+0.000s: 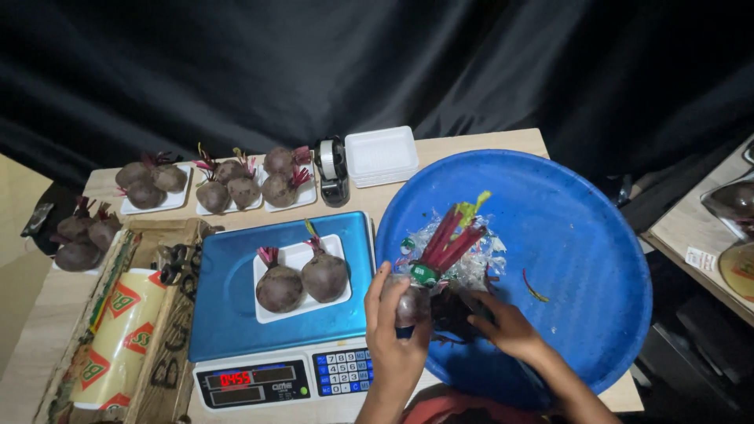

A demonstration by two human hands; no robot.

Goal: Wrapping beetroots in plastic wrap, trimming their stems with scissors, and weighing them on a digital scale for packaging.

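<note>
Left hand point(395, 334): grip closed around a beetroot point(411, 304) over near rim of blue basin point(581, 235); right hand point(509, 326): fingers pressed on dark beetroot bunch point(455, 310) inside basin, grip closure not discernible; plastic wrap point(471, 263) inside basin; scale point(279, 314) left of basin, bearing white tray point(298, 259) with two beetroots.

A round, dark purple beet point(411, 305) sits over the near left edge of the big blue tray point(581, 235). It looks wrapped in shiny clear plastic. The left hand point(395, 338) holds it from below. Long red stems point(449, 239) with a bit of green on top stick up and away from it. A second dark beet point(455, 314) lies just beside it, under the right hand point(510, 328).
</note>
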